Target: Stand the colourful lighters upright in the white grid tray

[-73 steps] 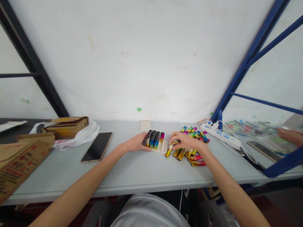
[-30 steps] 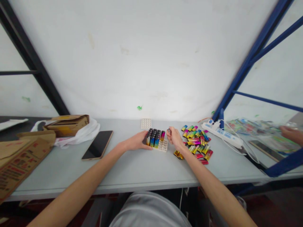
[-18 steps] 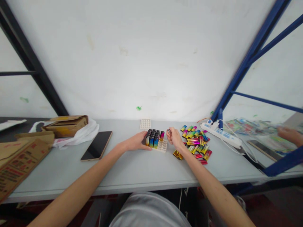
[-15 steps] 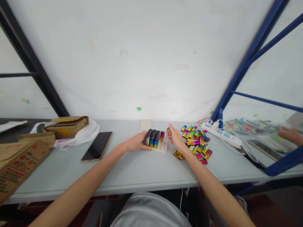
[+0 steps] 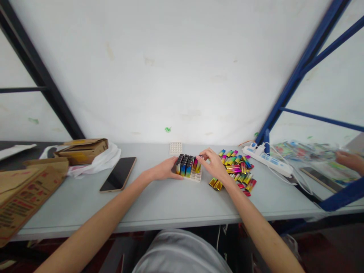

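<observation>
The right hand (image 5: pixel 212 163) pinches the top of a yellow lighter (image 5: pixel 198 167), upright in a white tray (image 5: pixel 196 177) at mid-table. The left hand (image 5: pixel 165 169) holds the tray's left end, thumb in front, fingers behind, beside upright black-topped lighters (image 5: pixel 183 170). Loose, shiny lighters (image 5: pixel 236 168) lie heaped to the right, near a power strip (image 5: pixel 267 159). A second tray (image 5: pixel 175 148) lies behind; a phone (image 5: pixel 118 174) lies left. Another person's hand (image 5: pixel 350 161) shows far right.
</observation>
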### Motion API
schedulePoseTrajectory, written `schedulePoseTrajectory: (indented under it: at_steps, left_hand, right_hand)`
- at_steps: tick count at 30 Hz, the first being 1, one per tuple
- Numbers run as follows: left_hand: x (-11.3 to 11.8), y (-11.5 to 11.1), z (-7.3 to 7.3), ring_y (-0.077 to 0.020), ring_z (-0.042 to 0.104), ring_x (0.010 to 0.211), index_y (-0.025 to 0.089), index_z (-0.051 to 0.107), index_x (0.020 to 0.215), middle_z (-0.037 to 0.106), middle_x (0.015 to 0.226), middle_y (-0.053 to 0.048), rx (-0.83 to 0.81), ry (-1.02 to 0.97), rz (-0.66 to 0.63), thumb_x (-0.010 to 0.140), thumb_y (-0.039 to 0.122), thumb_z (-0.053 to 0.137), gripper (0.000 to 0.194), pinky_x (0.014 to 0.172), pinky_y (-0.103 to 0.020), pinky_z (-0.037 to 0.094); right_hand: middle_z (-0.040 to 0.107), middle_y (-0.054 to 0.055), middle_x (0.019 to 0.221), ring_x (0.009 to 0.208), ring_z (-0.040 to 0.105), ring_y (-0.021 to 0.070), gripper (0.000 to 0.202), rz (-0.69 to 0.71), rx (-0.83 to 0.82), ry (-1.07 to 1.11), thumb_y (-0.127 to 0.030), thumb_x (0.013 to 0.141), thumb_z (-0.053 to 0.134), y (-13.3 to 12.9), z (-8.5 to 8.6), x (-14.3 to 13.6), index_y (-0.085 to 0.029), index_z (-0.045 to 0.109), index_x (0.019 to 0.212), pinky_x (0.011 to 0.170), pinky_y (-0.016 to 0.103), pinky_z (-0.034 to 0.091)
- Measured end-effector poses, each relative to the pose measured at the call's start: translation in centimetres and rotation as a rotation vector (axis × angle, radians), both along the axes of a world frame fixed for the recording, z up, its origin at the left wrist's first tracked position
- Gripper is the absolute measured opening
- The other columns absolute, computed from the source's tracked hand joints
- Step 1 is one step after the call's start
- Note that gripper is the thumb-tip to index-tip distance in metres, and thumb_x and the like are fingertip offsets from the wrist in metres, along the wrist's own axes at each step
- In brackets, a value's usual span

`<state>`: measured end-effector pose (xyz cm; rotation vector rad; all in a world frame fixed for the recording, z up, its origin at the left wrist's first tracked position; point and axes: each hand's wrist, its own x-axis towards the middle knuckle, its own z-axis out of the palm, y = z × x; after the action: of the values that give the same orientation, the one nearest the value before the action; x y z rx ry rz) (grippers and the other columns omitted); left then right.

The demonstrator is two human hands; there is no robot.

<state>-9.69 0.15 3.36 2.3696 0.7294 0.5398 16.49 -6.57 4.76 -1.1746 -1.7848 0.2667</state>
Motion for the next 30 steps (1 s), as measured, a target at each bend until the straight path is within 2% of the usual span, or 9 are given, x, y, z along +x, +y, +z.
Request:
schedulePoseTrajectory:
  at_steps: [4, 8, 17, 25, 28, 30]
  left_hand:
    - [0.1, -0.1, 0.1, -0.0356, 0.062, 0.123, 0.017, 0.058, 0.133, 0.066, 0.135, -0.013, -0.008, 0.021, 0.012, 0.072, 0.048, 0.088, 0.075, 0.109, -0.046, 0.047]
    - [0.1, 0.0, -0.1, -0.0358, 0.063, 0.121, 0.018, 0.059, 0.133, 0.067, 0.133, -0.013, 0.006, 0.027, 0.025, 0.072, 0.049, 0.088, 0.075, 0.108, -0.046, 0.047]
    - [0.0, 0.1, -0.2, -0.0355, 0.063, 0.119, 0.017, 0.059, 0.13, 0.067, 0.13, -0.013, 0.021, 0.036, 0.044, 0.071, 0.047, 0.088, 0.072, 0.106, -0.046, 0.049]
    - [-0.1, 0.3, -0.5, -0.0361, 0.063, 0.12, 0.019, 0.059, 0.133, 0.067, 0.131, -0.012, 0.02, 0.01, 0.031, 0.07, 0.049, 0.089, 0.075, 0.107, -0.046, 0.048]
    - [-0.1, 0.4, -0.6, -0.0359, 0.063, 0.12, 0.018, 0.058, 0.133, 0.067, 0.132, -0.012, 0.02, 0.022, 0.031, 0.07, 0.048, 0.089, 0.075, 0.107, -0.046, 0.048]
    - [-0.1, 0.4, -0.5, -0.0356, 0.062, 0.121, 0.018, 0.058, 0.132, 0.067, 0.132, -0.012, 0.026, 0.028, 0.025, 0.071, 0.048, 0.088, 0.074, 0.108, -0.044, 0.048]
  right_hand:
    - [0.067, 0.001, 0.072, 0.067, 0.059, 0.0194, 0.029, -0.008, -0.085, -0.021, -0.051, 0.093, 0.064, 0.0, 0.0, 0.0, -0.023, 0.065, 0.09, 0.071, 0.032, 0.048]
    - [0.071, 0.001, 0.072, 0.069, 0.063, 0.0202, 0.029, -0.002, -0.117, -0.008, -0.053, 0.09, 0.068, 0.1, -0.2, 0.2, -0.024, 0.064, 0.089, 0.071, 0.032, 0.049]
    - [0.071, 0.002, 0.072, 0.064, 0.062, 0.0183, 0.035, 0.097, -0.158, -0.046, -0.057, 0.087, 0.072, 0.3, -0.8, 0.1, -0.023, 0.065, 0.085, 0.063, 0.029, 0.046]
    - [0.063, -0.001, 0.058, 0.053, 0.051, 0.0148, 0.041, -0.016, -0.165, -0.164, -0.057, 0.091, 0.07, 1.4, -2.0, 0.0, -0.023, 0.061, 0.07, 0.056, 0.027, 0.032]
    - [0.063, -0.001, 0.057, 0.053, 0.05, 0.0151, 0.044, -0.042, -0.173, -0.194, -0.06, 0.089, 0.07, 1.1, -1.7, 0.2, -0.023, 0.062, 0.067, 0.055, 0.027, 0.031]
    - [0.063, -0.001, 0.058, 0.054, 0.051, 0.0155, 0.047, -0.055, -0.15, -0.195, -0.061, 0.094, 0.063, 0.9, -1.2, 1.3, -0.022, 0.064, 0.068, 0.058, 0.027, 0.033]
